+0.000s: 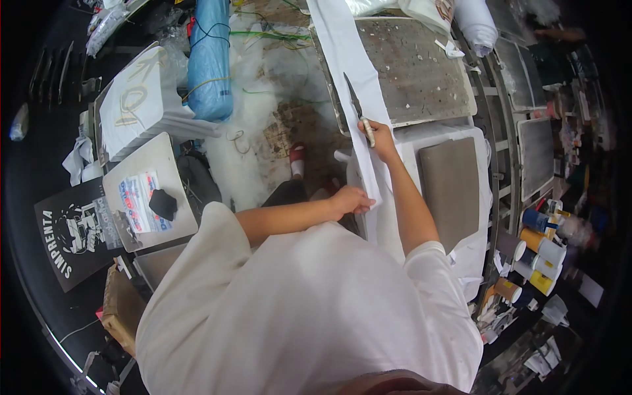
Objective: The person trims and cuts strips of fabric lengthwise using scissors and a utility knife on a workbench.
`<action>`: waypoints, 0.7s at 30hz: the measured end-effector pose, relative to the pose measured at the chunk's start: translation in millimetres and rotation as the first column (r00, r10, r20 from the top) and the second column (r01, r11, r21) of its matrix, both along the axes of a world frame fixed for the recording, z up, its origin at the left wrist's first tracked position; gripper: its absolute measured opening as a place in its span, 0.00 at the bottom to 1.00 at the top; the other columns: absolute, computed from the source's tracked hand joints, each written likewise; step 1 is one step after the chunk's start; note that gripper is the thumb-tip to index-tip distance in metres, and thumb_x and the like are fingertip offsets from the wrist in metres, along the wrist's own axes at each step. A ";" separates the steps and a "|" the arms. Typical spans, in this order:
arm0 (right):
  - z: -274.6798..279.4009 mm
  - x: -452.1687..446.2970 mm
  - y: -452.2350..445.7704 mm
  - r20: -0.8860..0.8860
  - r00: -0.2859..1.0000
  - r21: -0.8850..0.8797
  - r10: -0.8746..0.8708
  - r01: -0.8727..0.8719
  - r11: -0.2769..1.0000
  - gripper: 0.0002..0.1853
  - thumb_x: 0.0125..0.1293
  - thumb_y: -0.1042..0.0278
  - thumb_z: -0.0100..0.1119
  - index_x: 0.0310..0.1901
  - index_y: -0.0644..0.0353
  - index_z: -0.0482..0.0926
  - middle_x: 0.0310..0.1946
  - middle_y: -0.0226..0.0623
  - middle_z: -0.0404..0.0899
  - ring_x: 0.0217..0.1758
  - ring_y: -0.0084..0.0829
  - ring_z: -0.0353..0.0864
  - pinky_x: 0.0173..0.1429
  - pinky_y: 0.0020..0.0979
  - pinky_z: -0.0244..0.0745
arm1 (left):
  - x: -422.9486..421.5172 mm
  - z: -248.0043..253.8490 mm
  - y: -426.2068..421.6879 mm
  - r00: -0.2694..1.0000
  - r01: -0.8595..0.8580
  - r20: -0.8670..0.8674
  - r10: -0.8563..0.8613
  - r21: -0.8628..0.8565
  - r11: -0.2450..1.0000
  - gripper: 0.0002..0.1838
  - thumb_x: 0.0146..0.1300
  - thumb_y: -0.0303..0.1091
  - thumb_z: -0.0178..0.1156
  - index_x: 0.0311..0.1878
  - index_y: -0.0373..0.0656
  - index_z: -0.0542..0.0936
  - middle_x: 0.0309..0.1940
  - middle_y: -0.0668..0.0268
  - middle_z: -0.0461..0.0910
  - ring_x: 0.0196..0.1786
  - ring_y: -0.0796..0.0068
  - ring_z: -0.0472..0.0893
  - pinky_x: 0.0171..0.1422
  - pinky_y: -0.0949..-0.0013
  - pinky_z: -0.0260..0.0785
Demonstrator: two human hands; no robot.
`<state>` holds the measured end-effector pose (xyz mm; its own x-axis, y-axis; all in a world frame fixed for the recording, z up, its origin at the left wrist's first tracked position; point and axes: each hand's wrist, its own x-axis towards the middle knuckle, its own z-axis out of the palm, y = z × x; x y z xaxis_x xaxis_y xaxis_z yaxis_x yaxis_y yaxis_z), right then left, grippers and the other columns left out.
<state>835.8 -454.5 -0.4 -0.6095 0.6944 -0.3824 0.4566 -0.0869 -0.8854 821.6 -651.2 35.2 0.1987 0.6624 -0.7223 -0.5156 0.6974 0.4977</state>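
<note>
A long folded white sheet (361, 62), cloth or paper I cannot tell, runs from the top of the view down towards my body. My right hand (376, 139) grips a knife (355, 99) by its pale handle. Its long dark blade points away from me and lies over the sheet; whether it touches is unclear. Closer to my body, my left hand (352, 201) pinches the sheet's edge between closed fingers. Under and beside the sheet is a stained grey board (421, 72).
A brown-grey panel (449, 191) lies right of my right forearm, beside a metal rail frame (490, 131). Several paint containers (543, 247) stand at right. On the left are a blue wrapped roll (210, 66), white printed sheets (135, 99) and a board with a black cloth (162, 205).
</note>
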 end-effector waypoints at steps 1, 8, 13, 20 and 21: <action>1.4 -0.7 0.0 0.000 1.000 -0.008 -0.008 0.008 1.000 0.30 0.58 0.39 0.68 0.48 0.61 0.85 0.32 0.24 0.78 0.34 0.17 0.71 0.39 0.21 0.66 | -0.3 -1.3 -0.2 1.000 0.018 -0.005 -0.018 -0.007 1.000 0.10 0.61 0.38 0.68 0.33 0.41 0.83 0.29 0.70 0.81 0.32 0.83 0.77 0.38 0.78 0.68; 17.9 -17.4 12.8 0.055 0.998 -0.213 -0.014 0.025 0.977 0.26 0.60 0.44 0.69 0.47 0.61 0.85 0.27 0.21 0.76 0.29 0.16 0.69 0.37 0.21 0.63 | -2.1 -1.7 -5.1 0.998 0.058 -0.010 -0.058 -0.005 0.998 0.11 0.60 0.39 0.69 0.33 0.40 0.83 0.29 0.69 0.81 0.31 0.83 0.76 0.37 0.79 0.68; 9.6 -13.3 14.2 0.101 0.994 -0.120 0.048 -0.036 0.992 0.35 0.55 0.38 0.69 0.54 0.60 0.83 0.28 0.28 0.79 0.27 0.20 0.74 0.29 0.27 0.72 | -4.8 -8.1 -5.4 0.996 0.090 -0.001 -0.090 -0.001 0.996 0.11 0.60 0.39 0.69 0.32 0.40 0.83 0.29 0.70 0.81 0.32 0.83 0.77 0.38 0.79 0.68; 9.2 -29.0 29.2 0.009 0.999 -0.285 0.048 -0.043 0.957 0.34 0.55 0.40 0.71 0.54 0.60 0.82 0.29 0.27 0.79 0.26 0.19 0.73 0.28 0.25 0.71 | -5.0 -4.9 -7.9 0.999 0.049 0.011 -0.049 0.010 0.999 0.12 0.59 0.40 0.70 0.32 0.41 0.83 0.29 0.71 0.81 0.33 0.83 0.77 0.38 0.78 0.68; 12.9 -31.8 28.1 0.024 0.999 -0.284 0.038 -0.029 0.958 0.33 0.55 0.39 0.71 0.54 0.59 0.83 0.28 0.27 0.78 0.26 0.19 0.73 0.28 0.25 0.70 | -5.7 -5.5 -7.8 0.998 0.055 0.017 -0.055 0.005 0.998 0.11 0.59 0.40 0.70 0.32 0.41 0.83 0.30 0.71 0.81 0.33 0.82 0.77 0.38 0.78 0.68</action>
